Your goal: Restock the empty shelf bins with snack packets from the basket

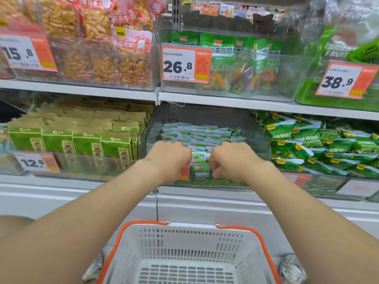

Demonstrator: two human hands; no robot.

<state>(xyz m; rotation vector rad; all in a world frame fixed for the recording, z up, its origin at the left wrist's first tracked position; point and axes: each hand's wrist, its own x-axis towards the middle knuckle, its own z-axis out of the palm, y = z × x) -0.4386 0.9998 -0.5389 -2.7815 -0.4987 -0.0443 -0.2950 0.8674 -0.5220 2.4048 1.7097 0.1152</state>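
Though indistinct, packets (198, 133) seemingly flat, crosswise.

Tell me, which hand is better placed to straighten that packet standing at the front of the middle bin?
Probably the right hand: its curled fingers lie against the front packet, while the left hand sits to the side, over the orange tag.

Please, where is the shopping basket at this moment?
In the head view the basket is at the bottom centre, straight below the clear bin of small green packets, which stands on the lower shelf.
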